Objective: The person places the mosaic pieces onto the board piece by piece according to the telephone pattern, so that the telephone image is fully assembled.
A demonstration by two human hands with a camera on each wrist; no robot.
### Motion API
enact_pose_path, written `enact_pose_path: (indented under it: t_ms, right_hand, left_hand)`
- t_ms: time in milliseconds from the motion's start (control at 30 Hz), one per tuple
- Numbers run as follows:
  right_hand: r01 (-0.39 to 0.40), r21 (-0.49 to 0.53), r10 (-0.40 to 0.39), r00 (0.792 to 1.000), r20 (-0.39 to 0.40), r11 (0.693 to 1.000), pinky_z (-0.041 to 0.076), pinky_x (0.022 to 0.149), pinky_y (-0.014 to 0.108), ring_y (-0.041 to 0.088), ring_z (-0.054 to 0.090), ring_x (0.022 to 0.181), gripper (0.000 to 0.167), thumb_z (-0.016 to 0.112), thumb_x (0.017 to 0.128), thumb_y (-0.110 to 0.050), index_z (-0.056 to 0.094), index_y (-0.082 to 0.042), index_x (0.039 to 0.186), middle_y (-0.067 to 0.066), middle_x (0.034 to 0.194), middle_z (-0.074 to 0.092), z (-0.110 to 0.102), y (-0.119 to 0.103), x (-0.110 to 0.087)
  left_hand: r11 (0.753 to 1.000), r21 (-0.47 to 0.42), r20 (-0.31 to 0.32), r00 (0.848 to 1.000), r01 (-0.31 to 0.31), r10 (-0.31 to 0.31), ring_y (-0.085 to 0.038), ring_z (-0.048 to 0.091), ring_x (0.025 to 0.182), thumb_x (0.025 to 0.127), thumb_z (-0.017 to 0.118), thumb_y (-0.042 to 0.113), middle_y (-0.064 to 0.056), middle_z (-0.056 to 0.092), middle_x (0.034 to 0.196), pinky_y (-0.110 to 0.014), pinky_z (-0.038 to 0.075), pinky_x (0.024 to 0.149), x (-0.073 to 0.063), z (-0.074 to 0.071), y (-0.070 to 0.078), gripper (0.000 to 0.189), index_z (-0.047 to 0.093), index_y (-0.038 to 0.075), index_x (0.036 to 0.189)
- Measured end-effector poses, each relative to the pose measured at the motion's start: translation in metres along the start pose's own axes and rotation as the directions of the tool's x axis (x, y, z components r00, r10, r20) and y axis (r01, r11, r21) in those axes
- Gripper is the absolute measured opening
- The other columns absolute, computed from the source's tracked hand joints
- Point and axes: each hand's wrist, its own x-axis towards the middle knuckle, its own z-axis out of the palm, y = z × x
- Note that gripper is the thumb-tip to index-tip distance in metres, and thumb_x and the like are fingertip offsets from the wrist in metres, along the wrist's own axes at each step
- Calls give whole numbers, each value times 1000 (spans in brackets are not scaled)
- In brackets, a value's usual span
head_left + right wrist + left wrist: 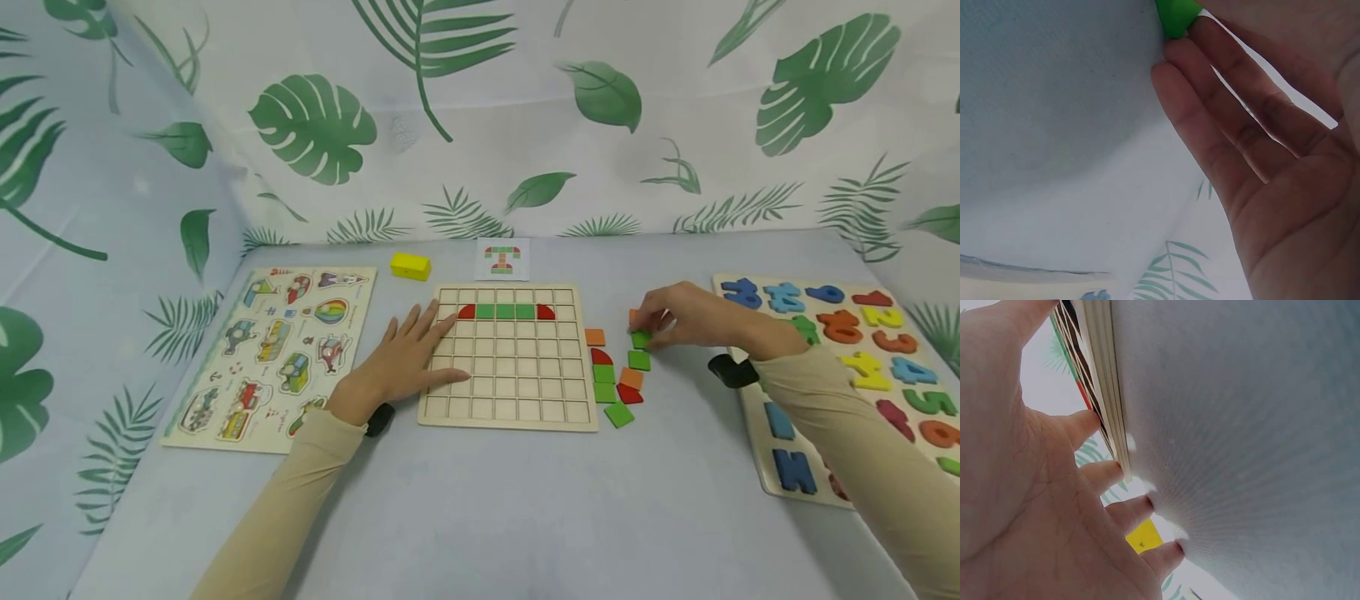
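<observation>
My left hand (397, 358) lies with its fingers spread on the left edge of a wooden grid board (507, 414). In the left wrist view, fingertips of the left hand (1054, 469) touch the board's side (1107, 369) and the table. One row of the board holds red quarter-round tiles (546, 312) at its ends and green square tiles (506, 311) between them. Right of the board, my right hand (686, 315) pinches a green square tile (641, 340) between thumb and fingers. The right wrist view shows that tile (1177, 15) at the fingertips, partly hidden.
Loose orange (595, 337), green (639, 360) and red (630, 394) tiles lie beside the board. A pattern card (502, 260) and a yellow block (410, 267) stand behind. A vehicle puzzle (273, 358) lies left; a letter-and-number puzzle (855, 360) lies under the right forearm.
</observation>
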Motion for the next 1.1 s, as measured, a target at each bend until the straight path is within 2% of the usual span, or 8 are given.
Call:
enact_pose_path:
  t_ms: [533,700,933,1100]
  right_hand:
    - [-19,24,19,1000,-6,1000,61,81,40,20,68,89,27,89,79,0,77,-1,104,1,99,73,1,8,1]
    - [-34,18,34,999,-37,999,61,79,38,19,67,88,27,90,78,-1,76,-4,101,-1,96,73,2,7,-1]
    - [2,22,0,995,-96,1000,61,76,32,17,67,84,26,91,76,1,74,-7,94,-2,93,72,5,8,-4]
    - [14,30,-10,994,-110,999,60,74,27,15,67,82,26,90,76,2,72,-10,90,-4,90,72,5,8,-6]
  left_hand:
    - [1000,10,14,1000,19,-19,-44,0,159,99,60,62,-16,-3,175,-66,2,124,2,1,-1,95,17,15,170]
    - [1000,5,11,1000,19,-20,-43,0,160,99,60,63,-16,-2,175,-66,2,124,4,3,-3,95,17,16,170]
    - [1000,9,15,1000,23,-23,-44,0,159,99,60,64,-16,-2,175,-66,2,125,4,2,-2,96,17,16,170]
    - [1000,10,20,999,26,-26,-43,0,160,98,59,65,-16,-2,175,-65,1,125,4,3,-2,96,16,17,170]
